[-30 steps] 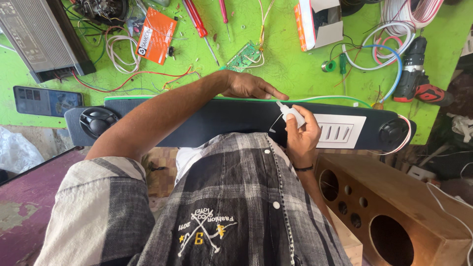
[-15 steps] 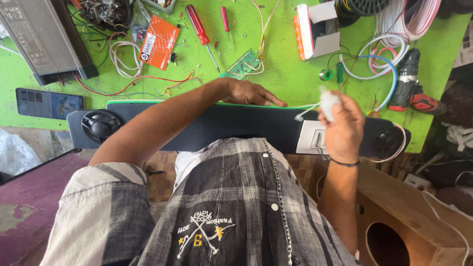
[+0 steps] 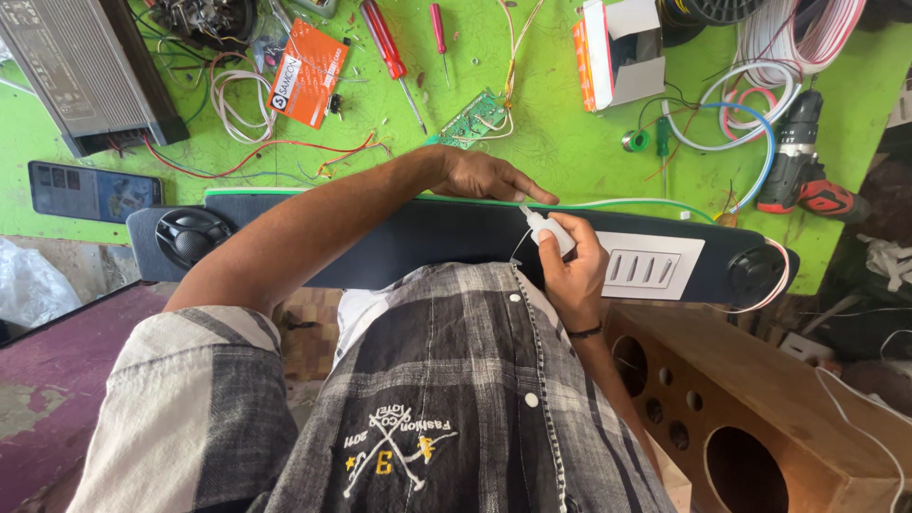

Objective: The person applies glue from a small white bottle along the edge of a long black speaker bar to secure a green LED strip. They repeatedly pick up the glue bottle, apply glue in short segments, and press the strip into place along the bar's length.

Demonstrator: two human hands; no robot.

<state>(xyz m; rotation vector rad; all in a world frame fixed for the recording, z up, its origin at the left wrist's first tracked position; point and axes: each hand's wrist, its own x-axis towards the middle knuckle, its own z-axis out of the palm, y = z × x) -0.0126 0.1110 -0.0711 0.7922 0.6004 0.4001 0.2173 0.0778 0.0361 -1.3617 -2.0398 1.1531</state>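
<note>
**A:** Right hand [image 3: 570, 271] is wrapped around a small white plastic squeeze bottle [image 3: 549, 231], nozzle aimed up and to the left, tip sitting right at the far edge of the long black speaker panel [image 3: 427, 237].

**B:** And the left hand [image 3: 489, 176]?

**A:** Flat, fingers loosely spread, gripping nothing, pressing down on that same far edge just left of the nozzle. The two hands are close, nearly touching at the fingertips.

**B:** So how does the panel lie?

**A:** Long axis runs left to right across the near edge of the bright green workbench [image 3: 570, 142], straight in front of the person. A thin green-and-white strip [image 3: 627, 202] runs along its far edge, right where the nozzle points. The right hand is the nearer one to the strip's loose stretch, which carries on to the right.

**B:** Anything else on the panel?

**A:** A white slotted rectangular plate [image 3: 651, 266] just right of the right hand, a round black speaker [image 3: 190, 233] at the left end.

**B:** Beyond that?

**A:** A red-handled screwdriver [image 3: 389, 47] and a small green circuit board [image 3: 473, 119] toward the bench's far edge, well apart from both hands.
</note>
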